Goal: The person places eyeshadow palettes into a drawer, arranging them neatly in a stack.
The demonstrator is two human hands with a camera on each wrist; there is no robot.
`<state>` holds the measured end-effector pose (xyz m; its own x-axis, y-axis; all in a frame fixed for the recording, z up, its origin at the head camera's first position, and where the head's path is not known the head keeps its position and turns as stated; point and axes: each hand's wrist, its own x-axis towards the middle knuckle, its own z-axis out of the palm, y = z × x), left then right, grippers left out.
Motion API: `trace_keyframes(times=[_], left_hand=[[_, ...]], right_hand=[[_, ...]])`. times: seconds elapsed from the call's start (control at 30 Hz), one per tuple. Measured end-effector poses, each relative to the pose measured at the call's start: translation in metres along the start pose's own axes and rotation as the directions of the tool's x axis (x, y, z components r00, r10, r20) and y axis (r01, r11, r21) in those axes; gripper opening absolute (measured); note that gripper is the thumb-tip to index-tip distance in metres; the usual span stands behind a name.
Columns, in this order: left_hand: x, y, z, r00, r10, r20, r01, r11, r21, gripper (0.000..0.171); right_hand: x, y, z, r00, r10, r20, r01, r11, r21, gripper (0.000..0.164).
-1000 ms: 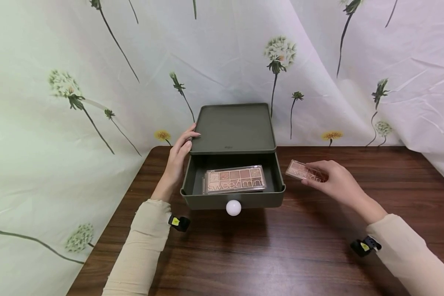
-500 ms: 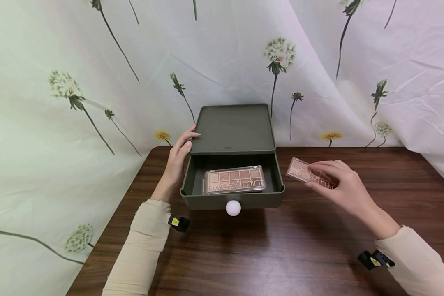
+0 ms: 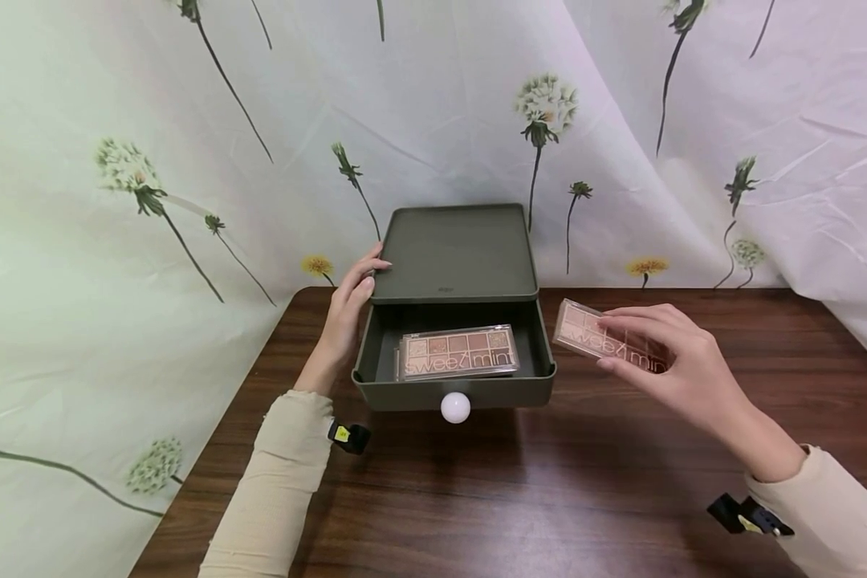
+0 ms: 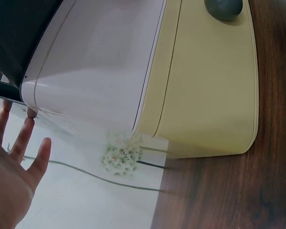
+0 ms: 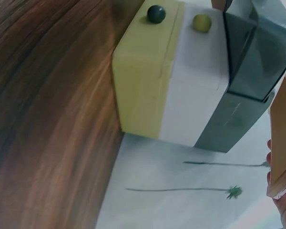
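A drawer unit has a dark green top tier point(image 3: 462, 249), its drawer point(image 3: 376, 393) pulled out toward me by a white knob point(image 3: 455, 408). Inside the drawer lie stacked eyeshadow palettes point(image 3: 458, 353), with "sweet mint" lettering on the upper one. My left hand point(image 3: 345, 305) rests along the left side of the top tier, fingertips at its edge. To the right of the drawer, my right hand point(image 3: 675, 357) pinches another eyeshadow palette point(image 3: 581, 331), raised and tilted. Only the brown edge of this palette point(image 5: 282, 133) shows in the right wrist view.
Beneath the green tier are a whitish tier point(image 4: 100, 62) and a yellow bottom tier point(image 4: 209, 86) with a dark green knob point(image 4: 224, 8). The unit stands on a dark wood table point(image 3: 419, 498). A white cloth point(image 3: 448, 104) with dandelion prints hangs behind.
My right hand has lifted the palette and drawn back toward me and to the right, and more of the palette's face shows. My left hand and the drawer have stayed put.
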<state>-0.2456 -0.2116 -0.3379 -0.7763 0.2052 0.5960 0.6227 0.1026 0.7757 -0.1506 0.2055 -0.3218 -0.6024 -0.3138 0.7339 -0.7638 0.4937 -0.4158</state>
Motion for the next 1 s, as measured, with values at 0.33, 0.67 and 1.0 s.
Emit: trace_keyframes(times=[0.33, 0.67, 1.0], left_hand=[[-0.001, -0.001, 0.000, 1.000, 0.008, 0.002, -0.008, 1.000, -0.007, 0.039], [0.001, -0.001, 0.000, 1.000, 0.016, 0.007, -0.016, 1.000, -0.005, 0.039], [0.000, -0.002, 0.000, 1.000, 0.003, 0.004, -0.003, 1.000, -0.013, 0.039]], right_hand=[[0.017, -0.025, 0.004, 0.997, -0.074, 0.037, 0.073, 0.997, 0.040, 0.048], [0.038, -0.046, 0.018, 0.990, -0.055, 0.129, 0.050, 0.998, 0.045, 0.050], [0.062, -0.059, 0.042, 0.968, -0.156, 0.195, 0.136, 0.984, 0.113, 0.045]])
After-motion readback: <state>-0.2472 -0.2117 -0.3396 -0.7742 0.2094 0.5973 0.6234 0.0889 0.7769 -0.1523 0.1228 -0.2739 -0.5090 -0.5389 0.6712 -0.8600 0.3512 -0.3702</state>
